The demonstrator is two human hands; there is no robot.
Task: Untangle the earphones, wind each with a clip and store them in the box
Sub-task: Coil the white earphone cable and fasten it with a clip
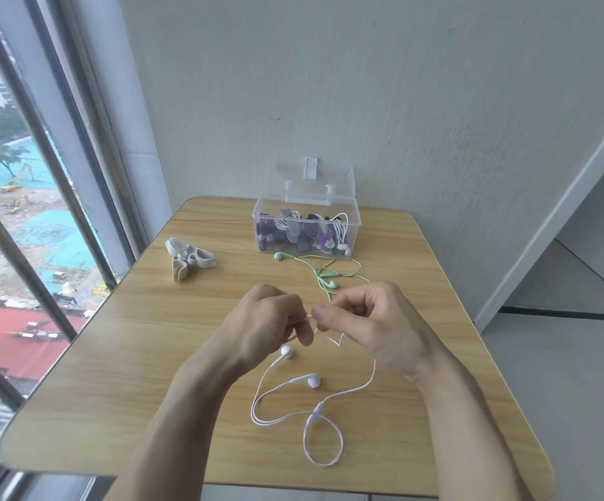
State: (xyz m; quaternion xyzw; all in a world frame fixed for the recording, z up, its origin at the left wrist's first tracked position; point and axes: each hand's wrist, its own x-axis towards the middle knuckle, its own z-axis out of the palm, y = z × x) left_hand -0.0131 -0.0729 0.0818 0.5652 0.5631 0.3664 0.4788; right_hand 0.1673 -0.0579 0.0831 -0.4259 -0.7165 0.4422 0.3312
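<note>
Left of the box (307, 229), spare clips (188, 260) waited; inside it several wound sets were already stored. Green earphones (324, 274) just before it remained untouched. Nearer us, our left hand (269, 320) and right hand (369, 320) each pinched the white earphones (304, 399), not yet wound.

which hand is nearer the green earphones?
Right. The right hand sits just below the green earphones, near their cable; the left hand is further left of them.
</note>
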